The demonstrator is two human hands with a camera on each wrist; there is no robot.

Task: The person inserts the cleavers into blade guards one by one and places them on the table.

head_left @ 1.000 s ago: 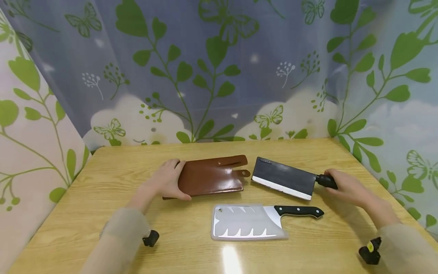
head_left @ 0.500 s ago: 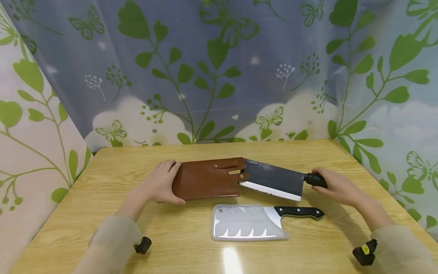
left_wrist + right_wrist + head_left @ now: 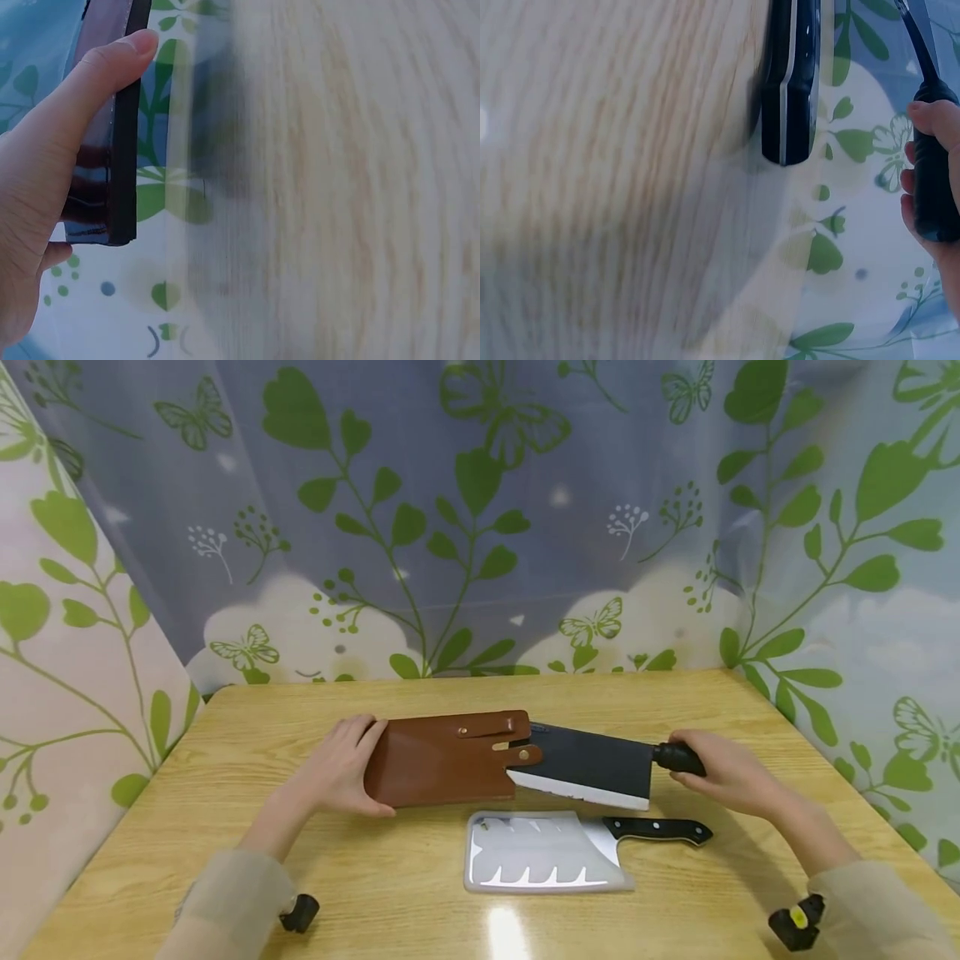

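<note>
My left hand (image 3: 337, 768) grips the left end of a brown leather sheath (image 3: 442, 768), thumb along the near edge. In the left wrist view the thumb presses on the dark sheath edge (image 3: 124, 172). My right hand (image 3: 727, 772) holds a dark cleaver (image 3: 588, 764) by its black handle (image 3: 678, 758); in the right wrist view the fingers curl round that handle (image 3: 934, 180). The cleaver's front end is inside the sheath's right opening, hidden under the leather. A snap strap (image 3: 525, 755) overlaps the blade, whose pale cutting edge faces me.
A second cleaver (image 3: 600, 839) in a translucent white blade cover (image 3: 540, 860) lies on the wooden table (image 3: 360, 893) in front, its black handle (image 3: 660, 830) to the right. A leaf-patterned curtain (image 3: 480, 527) hangs behind the table.
The cleaver has moved left, its front end passing from beside the sheath into the opening. The sheath and left hand have shifted slightly left and toward me. The second cleaver has stayed put.
</note>
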